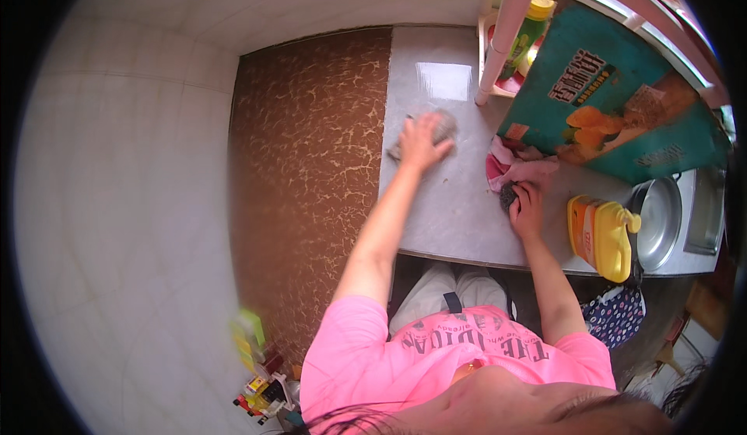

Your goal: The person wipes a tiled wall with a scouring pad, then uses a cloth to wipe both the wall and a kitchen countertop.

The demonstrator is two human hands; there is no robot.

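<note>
My left hand point(423, 143) presses a greyish cloth point(445, 124) flat on the grey countertop point(461, 225), near the edge of a brown marbled surface; hand and cloth are slightly blurred. Farther right, my right hand point(527, 207) has its fingers on a dark scouring pad point(508, 197), which lies against the near side of a crumpled pink cloth point(522, 169). A few small crumbs show on the counter between my hands.
A yellow jug point(601, 236) stands right of my right hand, beside a metal pan point(659, 223) and a sink point(705, 216). A teal printed cardboard sheet point(618, 85) leans behind the pink cloth, by a pink rack point(508, 32) holding containers. Bottles point(262, 394) stand at lower left.
</note>
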